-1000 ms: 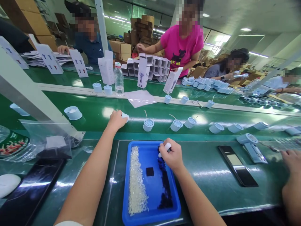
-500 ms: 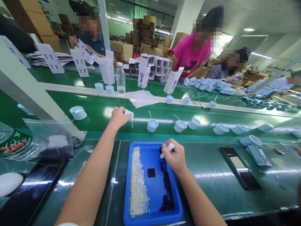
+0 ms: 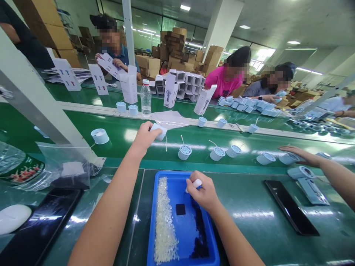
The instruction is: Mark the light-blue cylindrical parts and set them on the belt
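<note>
My left hand [image 3: 143,139] holds a pale blue round plastic part [image 3: 158,132] above the green conveyor belt [image 3: 133,131]. A thin white wire hangs below that part. My right hand [image 3: 202,194] grips a small white rod-shaped tool [image 3: 196,183] just above a blue plastic tray [image 3: 183,255]. The tray holds a strip of translucent granules [image 3: 164,221] and a strip of dark blue granules [image 3: 200,236], with a small black square [image 3: 180,209] between them. My right hand hides the tray's far part.
Several pale blue cups with wires [image 3: 216,153] stand along the belt. A co-worker's hand [image 3: 299,151] reaches in at right. A water bottle [image 3: 145,99], white boxes and printed cards stand beyond a raised rail [image 3: 177,122]. A plastic bag [image 3: 66,166] lies at left.
My left hand has moved farther out and right with the blue part. A co-worker's hand has entered at right. The head view has tilted upward, and the pink-shirted person has moved back.
</note>
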{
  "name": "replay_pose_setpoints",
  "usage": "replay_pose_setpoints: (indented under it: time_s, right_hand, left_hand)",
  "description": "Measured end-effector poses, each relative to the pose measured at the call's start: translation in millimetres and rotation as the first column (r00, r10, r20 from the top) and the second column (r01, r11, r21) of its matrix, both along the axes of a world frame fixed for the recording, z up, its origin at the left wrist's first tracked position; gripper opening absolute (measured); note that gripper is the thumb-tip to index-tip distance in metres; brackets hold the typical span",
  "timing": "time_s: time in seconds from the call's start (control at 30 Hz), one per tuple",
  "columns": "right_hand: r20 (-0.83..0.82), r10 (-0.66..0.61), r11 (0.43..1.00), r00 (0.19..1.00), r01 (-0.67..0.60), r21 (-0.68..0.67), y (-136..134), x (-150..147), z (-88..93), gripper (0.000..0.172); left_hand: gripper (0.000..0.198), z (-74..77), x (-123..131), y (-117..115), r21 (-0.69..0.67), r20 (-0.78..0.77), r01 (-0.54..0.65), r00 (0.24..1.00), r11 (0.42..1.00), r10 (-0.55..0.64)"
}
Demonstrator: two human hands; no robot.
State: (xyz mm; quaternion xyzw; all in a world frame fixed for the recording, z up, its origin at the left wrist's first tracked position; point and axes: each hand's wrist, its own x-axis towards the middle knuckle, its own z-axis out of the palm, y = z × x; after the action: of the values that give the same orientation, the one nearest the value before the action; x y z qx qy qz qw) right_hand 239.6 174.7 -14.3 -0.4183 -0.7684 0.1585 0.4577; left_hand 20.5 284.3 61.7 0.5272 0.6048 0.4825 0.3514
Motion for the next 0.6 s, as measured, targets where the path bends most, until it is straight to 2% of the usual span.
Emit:
replay_pose_setpoints:
  time_s: [0.07, 0.13, 0.2, 0.27, 0.33, 0.4, 0.47, 0.53, 0.6]
  right_hand:
    - [-0.035, -0.013, 1.0, 0.999, 0.013, 0.023, -3, -1, 2.9, 0.026]
    - [-0.091, 0.004, 0.999, 0.996, -0.001, 0.034, -8, -2, 6.1, 0.027]
    - [-0.062, 0.115, 0.993, 0.991, -0.115, 0.003, -14, -5, 8.7, 0.026]
    - [0.023, 0.278, 0.958, 0.96, -0.276, -0.082, -19, -9, 10.1, 0.025]
    - [0.04, 0.332, 0.936, 0.943, -0.324, -0.136, -20, -10, 10.7, 0.024]
    - [-0.065, 0.199, 0.973, 0.978, -0.205, -0.101, -18, -8, 11.2, 0.022]
    - [-0.252, -0.013, 0.998, 0.968, -0.004, -0.064, -13, -3, 12.1, 0.015]
    - [-0.431, -0.163, 0.986, 0.887, 0.13, -0.105, -9, 2, 13.0, 0.007]
    - [-0.541, -0.227, 0.972, 0.81, 0.154, -0.178, -7, 5, 13.5, 0.015]
  left_hand:
    - [0.024, 7.4, 5, -4, 0.04, 0.277, 0.083, 0.957, 0.996, -0.091]
    - [0.022, 13.9, 11, -8, 0.106, 0.446, 0.112, 0.883, 0.988, -0.148]
    - [0.023, 18.1, 16, -12, 0.137, 0.532, 0.122, 0.828, 0.983, -0.177]
    - [0.025, 19.7, 21, -14, 0.128, 0.578, 0.151, 0.792, 0.98, -0.198]
    - [0.028, 19.0, 25, -17, 0.099, 0.571, 0.206, 0.789, 0.974, -0.225]
    - [0.031, 16.8, 30, -19, 0.055, 0.509, 0.281, 0.818, 0.958, -0.268]
    - [0.033, 13.8, 36, -20, -0.003, 0.426, 0.348, 0.848, 0.937, -0.314]
    - [0.032, 10.9, 41, -21, -0.047, 0.365, 0.367, 0.872, 0.929, -0.326]
    - [0.032, 8.8, 46, -22, -0.064, 0.329, 0.363, 0.887, 0.93, -0.324]
